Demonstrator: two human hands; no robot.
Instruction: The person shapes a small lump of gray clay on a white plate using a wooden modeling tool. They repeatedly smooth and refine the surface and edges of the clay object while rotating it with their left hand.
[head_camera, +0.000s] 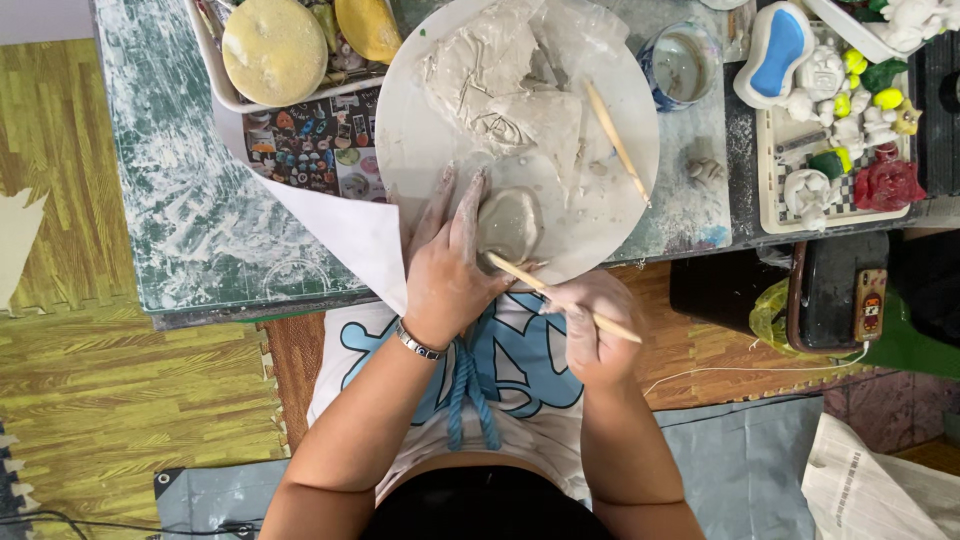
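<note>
**Clay piece half shaped on the round board**

Head view: the left hand (447, 262) lies spread, fingers steadying a small rounded grey clay lump (508, 222) at the near edge of the round white board (405, 120). The right hand (590, 318) pinches a thin wooden stick (560, 297), its tip at the lump. The lump looks smoothed but plain; detailing seems left. A larger flattened clay slab (500, 80) lies farther back. Count: two sticks, the second (615, 140) lying on the board; one water cup (680, 62).

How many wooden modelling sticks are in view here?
2. One wooden stick is held in the right hand, its tip at the small clay piece. The other stick lies on the round board. Others may be hidden.
</note>
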